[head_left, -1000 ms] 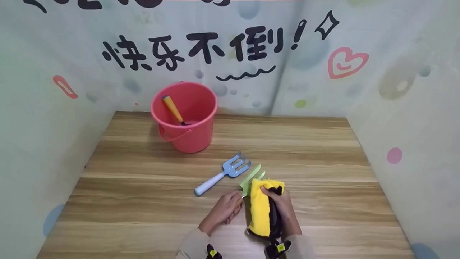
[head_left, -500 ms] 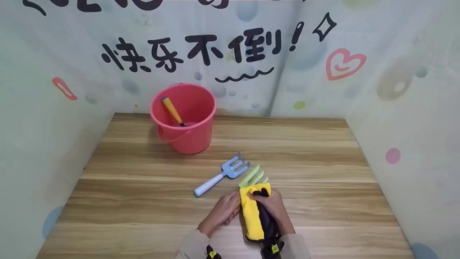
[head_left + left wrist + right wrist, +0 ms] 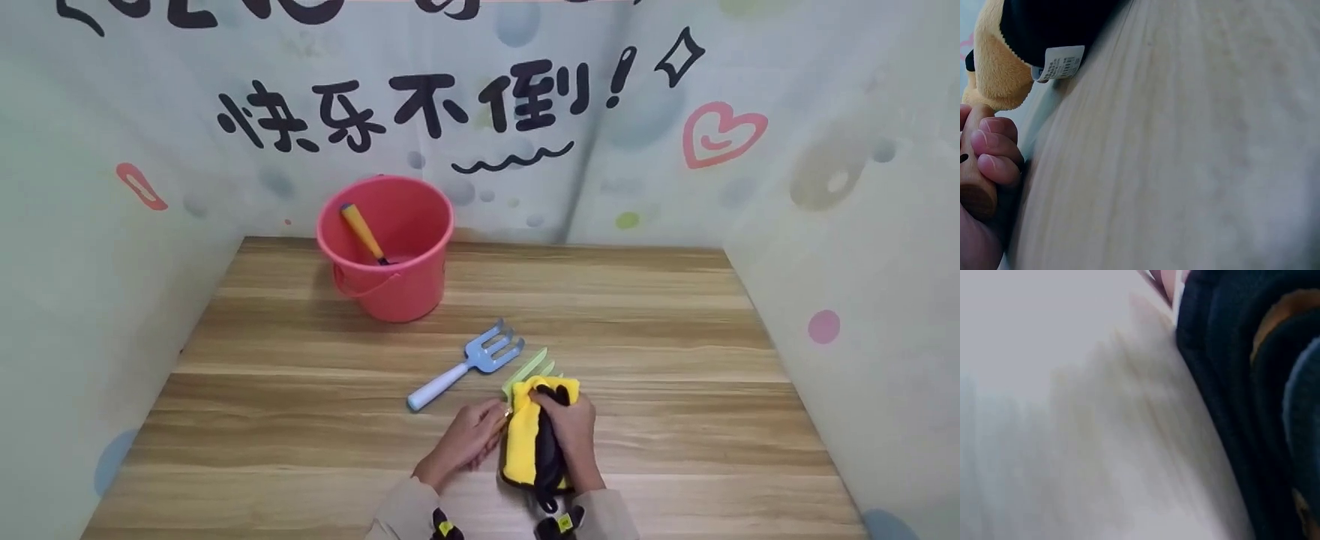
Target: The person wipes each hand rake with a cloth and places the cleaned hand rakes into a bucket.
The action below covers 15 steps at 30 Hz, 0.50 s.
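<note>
My left hand (image 3: 469,436) grips a small green garden fork (image 3: 527,371) by its wooden handle (image 3: 976,188); the fingers curl round it in the left wrist view. With my right hand (image 3: 577,435) I hold a folded yellow and black cloth (image 3: 523,446), thumb on top, against the green fork. Part of the fork's head lies hidden under the cloth, and its tines point away from me. A white label (image 3: 1062,63) hangs from the cloth's dark side. Just beyond my left hand lies a blue garden fork (image 3: 466,364).
A pink bucket (image 3: 409,292) stands at the back left of the wooden table (image 3: 645,315). Inside it leans a tool with a yellow handle (image 3: 362,231). Printed fabric walls (image 3: 847,225) enclose the table at the back and sides.
The cloth in my right hand has moved left over the green fork's head, then slightly back to the right. My left hand keeps its hold on the handle, nearly still.
</note>
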Each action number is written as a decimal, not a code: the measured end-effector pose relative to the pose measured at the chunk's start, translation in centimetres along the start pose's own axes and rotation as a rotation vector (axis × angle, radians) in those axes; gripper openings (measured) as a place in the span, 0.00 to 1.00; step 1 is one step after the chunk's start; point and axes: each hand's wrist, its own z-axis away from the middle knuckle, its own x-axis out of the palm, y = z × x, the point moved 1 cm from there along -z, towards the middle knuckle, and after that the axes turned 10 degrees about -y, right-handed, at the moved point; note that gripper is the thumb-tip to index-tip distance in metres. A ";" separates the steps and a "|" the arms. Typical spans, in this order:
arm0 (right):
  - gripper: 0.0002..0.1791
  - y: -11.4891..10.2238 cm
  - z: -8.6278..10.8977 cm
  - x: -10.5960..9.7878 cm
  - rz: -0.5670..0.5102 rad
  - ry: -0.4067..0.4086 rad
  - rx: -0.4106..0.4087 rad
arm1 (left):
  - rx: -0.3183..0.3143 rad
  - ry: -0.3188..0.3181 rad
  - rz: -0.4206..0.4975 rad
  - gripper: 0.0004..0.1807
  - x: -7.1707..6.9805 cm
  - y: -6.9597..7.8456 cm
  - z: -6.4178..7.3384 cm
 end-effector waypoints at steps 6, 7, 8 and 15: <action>0.23 -0.1 -0.2 -0.5 -0.065 0.065 0.026 | 0.026 0.008 -0.018 0.21 0.3 -2.2 -0.7; 0.23 -0.1 -0.3 -0.6 -0.069 0.072 0.036 | 0.019 0.004 -0.018 0.22 0.3 -2.7 -0.9; 0.24 -0.1 -0.3 -0.7 -0.070 0.079 0.049 | 0.019 0.000 -0.018 0.22 0.3 -3.0 -1.0; 0.27 -0.5 -0.5 -1.1 -0.162 0.104 0.129 | 0.029 -0.018 -0.016 0.22 0.2 -3.6 -1.0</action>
